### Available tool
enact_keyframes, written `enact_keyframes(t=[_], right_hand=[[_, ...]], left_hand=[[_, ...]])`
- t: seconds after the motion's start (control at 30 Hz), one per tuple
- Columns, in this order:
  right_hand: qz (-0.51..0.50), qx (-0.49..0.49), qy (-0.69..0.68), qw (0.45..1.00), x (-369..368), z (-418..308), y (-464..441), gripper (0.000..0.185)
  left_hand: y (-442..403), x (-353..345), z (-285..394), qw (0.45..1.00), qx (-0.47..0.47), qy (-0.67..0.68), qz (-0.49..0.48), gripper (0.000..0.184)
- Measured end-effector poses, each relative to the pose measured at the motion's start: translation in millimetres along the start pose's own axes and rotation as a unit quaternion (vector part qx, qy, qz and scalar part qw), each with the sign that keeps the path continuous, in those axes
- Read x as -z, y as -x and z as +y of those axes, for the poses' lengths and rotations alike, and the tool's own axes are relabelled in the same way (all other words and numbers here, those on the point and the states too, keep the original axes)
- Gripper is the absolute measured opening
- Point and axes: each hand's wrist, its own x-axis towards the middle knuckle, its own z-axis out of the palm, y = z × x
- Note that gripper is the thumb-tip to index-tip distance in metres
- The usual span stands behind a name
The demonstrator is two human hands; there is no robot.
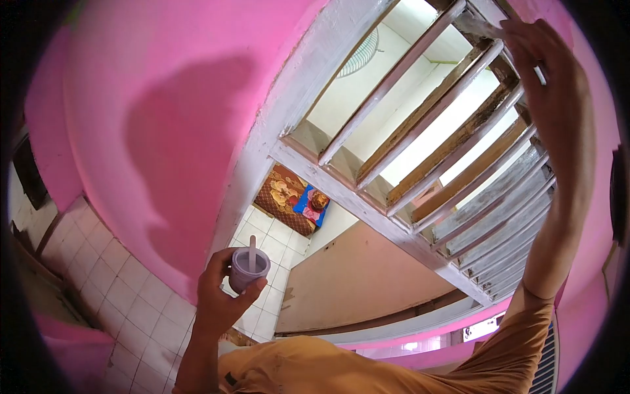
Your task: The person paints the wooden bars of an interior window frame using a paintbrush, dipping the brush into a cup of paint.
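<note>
Small purple cup (244,281), with upright flat pale stick (252,248) inside; clasped between thumb and curled fingers of left hand (222,289), low, against white floor tiles (280,249). Right hand (554,65), raised at upper part of white-painted slatted grille (357,203); grip impossible to tell. Alongside, pink wall (164,39); beyond grille, caged fan (361,58); below, brown floral-patterned textile (279,197)

Purple cup (247,282) with 1 flat stick (252,251) in left hand (226,289), right hand (548,65) high by white slatted frame (430,114)

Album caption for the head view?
Left hand holds a round purple cup with flat pale stick; right hand raised beside white-painted wooden bars.
</note>
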Motion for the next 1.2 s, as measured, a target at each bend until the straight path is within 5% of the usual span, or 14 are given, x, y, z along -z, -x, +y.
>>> enact_keyframes(t=[0.17,0.27,0.5,0.6,0.77,1.0,1.1,1.2], right_hand=[[-0.054,0.006,-0.076,0.996,15.8,-25.7,-10.4,0.020],[0.038,0.087,0.051,0.994,8.4,-75.3,-12.8,0.008],[-0.122,-0.013,0.152,0.981,11.5,-75.1,-34.3,0.007],[-0.151,-0.117,0.073,0.979,26.2,-91.0,-38.4,0.008],[-0.081,0.093,0.083,0.989,19.2,-74.5,-23.0,0.009],[-0.111,0.015,0.182,0.977,-3.2,-71.3,-34.5,0.011],[-0.289,-0.122,0.192,0.930,19.6,-81.9,-56.9,0.011],[-0.243,-0.193,0.069,0.948,32.2,-87.9,-47.6,0.011]], left_hand=[[-1.7,-3.1,-1.3,1.000,-0.003,0.016,-0.003,0.059],[-1.2,-3.3,1.2,1.000,-0.005,0.022,-0.010,0.061],[-1.2,-1.1,-4.8,1.000,-0.006,0.017,-0.003,0.060],[-3.0,-1.3,-6.5,1.000,-0.020,0.006,0.007,0.057],[-4.3,-1.0,-3.1,1.000,0.004,0.018,-0.007,0.062],[-5.1,-1.4,-4.1,1.000,0.004,0.018,-0.012,0.063],[-6.5,-1.9,-3.3,1.000,0.005,0.016,-0.014,0.063],[-8.7,-4.0,-1.2,1.000,0.007,0.016,-0.017,0.063]])
